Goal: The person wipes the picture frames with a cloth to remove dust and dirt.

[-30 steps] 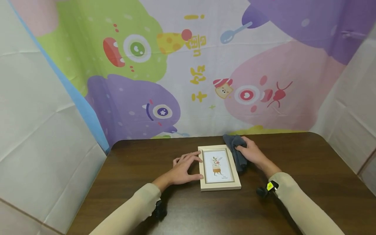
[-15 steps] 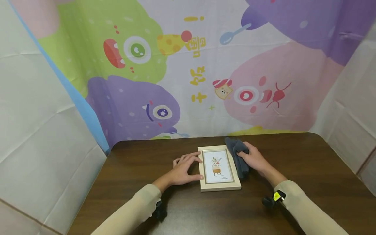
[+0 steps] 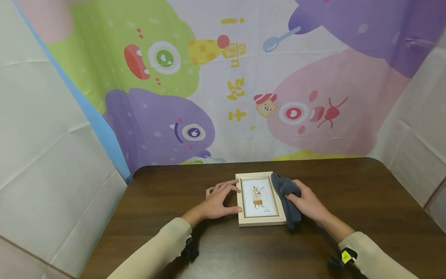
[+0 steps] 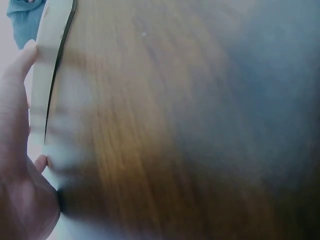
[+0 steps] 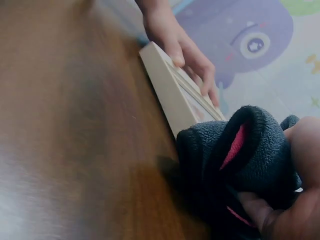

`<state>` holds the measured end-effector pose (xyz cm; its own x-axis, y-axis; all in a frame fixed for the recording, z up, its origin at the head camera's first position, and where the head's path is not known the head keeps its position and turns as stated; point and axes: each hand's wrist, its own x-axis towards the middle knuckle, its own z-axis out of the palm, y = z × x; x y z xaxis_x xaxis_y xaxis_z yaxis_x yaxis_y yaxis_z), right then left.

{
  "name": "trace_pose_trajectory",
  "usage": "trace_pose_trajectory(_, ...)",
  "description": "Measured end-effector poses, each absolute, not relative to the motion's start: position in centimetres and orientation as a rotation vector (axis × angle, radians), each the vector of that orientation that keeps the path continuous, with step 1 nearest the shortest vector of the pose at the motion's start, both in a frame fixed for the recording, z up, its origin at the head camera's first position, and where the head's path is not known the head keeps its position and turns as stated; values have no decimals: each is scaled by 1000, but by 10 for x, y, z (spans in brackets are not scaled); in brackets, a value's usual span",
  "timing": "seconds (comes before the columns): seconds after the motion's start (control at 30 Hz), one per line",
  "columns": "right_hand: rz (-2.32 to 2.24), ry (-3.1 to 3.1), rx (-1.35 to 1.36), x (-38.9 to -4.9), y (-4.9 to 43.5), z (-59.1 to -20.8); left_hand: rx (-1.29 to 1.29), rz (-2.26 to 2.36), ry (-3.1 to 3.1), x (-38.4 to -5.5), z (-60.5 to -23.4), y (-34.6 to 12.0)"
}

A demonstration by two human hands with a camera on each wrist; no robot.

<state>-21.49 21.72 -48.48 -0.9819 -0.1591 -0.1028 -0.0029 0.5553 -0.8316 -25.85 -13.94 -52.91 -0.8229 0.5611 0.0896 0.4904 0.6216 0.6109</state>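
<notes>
A cream picture frame (image 3: 262, 222) lies flat on the table, its print of a potted plant facing up. My left hand (image 3: 216, 201) steadies its left edge, fingers spread and fingertips and thumb touching the border. On the opposite side, my right hand (image 3: 308, 201) grips a folded dark grey cloth (image 3: 288, 193) against the frame's right edge. The right wrist view shows the cloth (image 5: 240, 155) bunched, with pink inside its folds, and the thumb pressed into it. In the left wrist view the thumb (image 4: 22, 62) touches the frame's side (image 4: 47, 65); the cloth is partly cut off there.
The brown wooden table (image 3: 223, 252) has rounded far corners. Behind it hangs a cartoon-printed curtain (image 3: 240, 143), meeting the table's back edge. Pale panels (image 3: 52, 155) stand at both sides. Each sleeve carries a dark wrist device (image 3: 189, 248).
My right hand has slid the cloth toward me along the frame's right edge, from the upper corner to the lower one. The left hand and frame stay in place.
</notes>
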Motion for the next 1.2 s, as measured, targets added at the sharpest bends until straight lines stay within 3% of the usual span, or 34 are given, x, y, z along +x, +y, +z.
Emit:
trace_pose_trajectory(0.57, -1454, 2573, -96, -195, 216, -480, 930, 1001, 2744, -260, -534, -141)
trace_pose_trajectory(1.2, -1499, 2522, -137, -228, 217, -476, 923, 996, 2722, -257, -527, -140)
